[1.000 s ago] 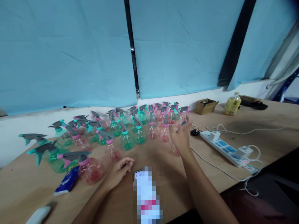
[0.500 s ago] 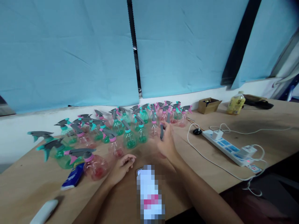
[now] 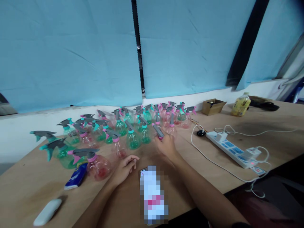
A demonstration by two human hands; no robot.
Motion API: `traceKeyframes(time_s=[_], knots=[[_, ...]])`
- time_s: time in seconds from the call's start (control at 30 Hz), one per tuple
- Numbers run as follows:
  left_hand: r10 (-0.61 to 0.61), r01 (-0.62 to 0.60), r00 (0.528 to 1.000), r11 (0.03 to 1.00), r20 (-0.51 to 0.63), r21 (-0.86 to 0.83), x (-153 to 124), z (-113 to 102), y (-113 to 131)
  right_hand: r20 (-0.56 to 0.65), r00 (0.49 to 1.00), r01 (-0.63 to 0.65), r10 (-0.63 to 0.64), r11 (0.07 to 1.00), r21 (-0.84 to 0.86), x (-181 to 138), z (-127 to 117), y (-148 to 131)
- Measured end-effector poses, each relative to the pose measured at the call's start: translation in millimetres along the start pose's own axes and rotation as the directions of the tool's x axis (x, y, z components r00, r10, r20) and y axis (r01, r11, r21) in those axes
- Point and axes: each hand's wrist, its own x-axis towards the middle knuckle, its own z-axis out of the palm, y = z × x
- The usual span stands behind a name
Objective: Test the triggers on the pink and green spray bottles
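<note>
My right hand is closed around a spray bottle, whose grey spray head with a pink collar points up and to the left; the hand hides most of its body. On the near side of the bottle rows rests my left hand, fingers loosely bent and holding nothing. Beside it stands a pink spray bottle, and farther left is a larger-looking pink spray bottle. Green spray bottles stand between and beyond the hands. A phone, its screen blurred out, lies between my forearms.
Several more pink and green spray bottles crowd the table toward the wall. At left lie a blue packet and a white rounded case. To the right are a power strip with cables, a cardboard box and a yellow drink bottle.
My right hand has turned and shifted slightly left, and the spray head in it now leans left instead of standing upright. My left hand has barely moved.
</note>
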Motion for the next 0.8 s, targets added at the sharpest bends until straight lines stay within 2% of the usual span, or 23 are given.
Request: traceKeyframes(time_s=[0.1,0.23,0.47,0.57,0.67,0.8], knots=[[0.006,-0.006,1.000,1.000,-0.001,0.006,-0.8,0.5,2.3,0.032,0.999,-0.013,0.008,0.984,0.178,2.6,5.1,4.6],[0.012,-0.012,1.000,1.000,-0.001,0.007,-2.0,1.3,1.7,0.102,0.995,-0.046,0.005,0.912,0.408,5.3,14.5,6.5],[0.050,-0.051,0.999,0.998,0.010,0.024,-1.7,2.2,-1.6,0.084,0.996,-0.003,-0.039,0.890,0.455,2.7,12.8,6.6],[0.074,-0.075,0.997,0.995,0.016,0.060,-1.9,2.2,2.4,0.143,0.989,-0.054,-0.023,0.860,0.507,6.1,12.2,14.7],[0.069,-0.070,0.997,0.995,0.015,0.068,-2.9,2.3,7.5,0.293,0.951,-0.108,-0.096,0.787,0.608,10.7,9.3,15.8],[0.055,-0.056,0.998,0.998,0.017,0.042,-3.9,2.6,11.7,0.503,0.841,-0.258,-0.199,0.669,0.697,11.6,7.0,0.7]])
